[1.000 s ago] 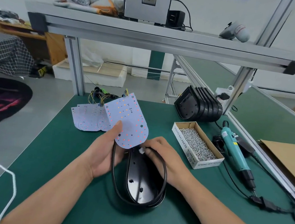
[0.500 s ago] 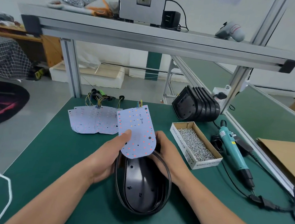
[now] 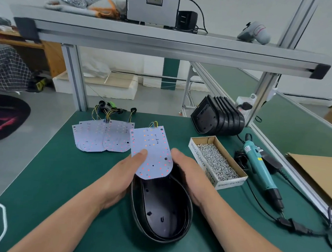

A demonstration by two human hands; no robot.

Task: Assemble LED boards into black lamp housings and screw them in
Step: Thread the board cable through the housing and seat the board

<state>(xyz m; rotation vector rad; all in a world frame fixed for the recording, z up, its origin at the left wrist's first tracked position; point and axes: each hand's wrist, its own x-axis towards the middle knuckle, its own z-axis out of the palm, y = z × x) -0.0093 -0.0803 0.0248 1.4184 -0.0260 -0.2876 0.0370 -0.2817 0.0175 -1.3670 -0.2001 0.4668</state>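
A person at a green bench (image 3: 45, 185) holds an LED board (image 3: 155, 145) tilted over the far end of an open black lamp housing (image 3: 161, 212). The housing lies hollow side up on the bench between the two forearms. The left hand (image 3: 120, 178) pinches the board's near left edge, thumb pressed on the dotted white face, with the board's coloured wires at its far edge. The right hand (image 3: 190, 176) lies against the housing's far right rim just beside the board (its fingers are hidden behind the board, so whether they clasp anything cannot be told). The board's rounded end overlaps the housing's rim and is not seated inside.

More LED boards (image 3: 99, 138) lie fanned out with their wires to the left. A cardboard box of screws (image 3: 202, 161) sits just right of the hands, with a teal electric screwdriver (image 3: 256, 164) beyond it. A row of black housings (image 3: 218, 118) leans at the bench's far right.
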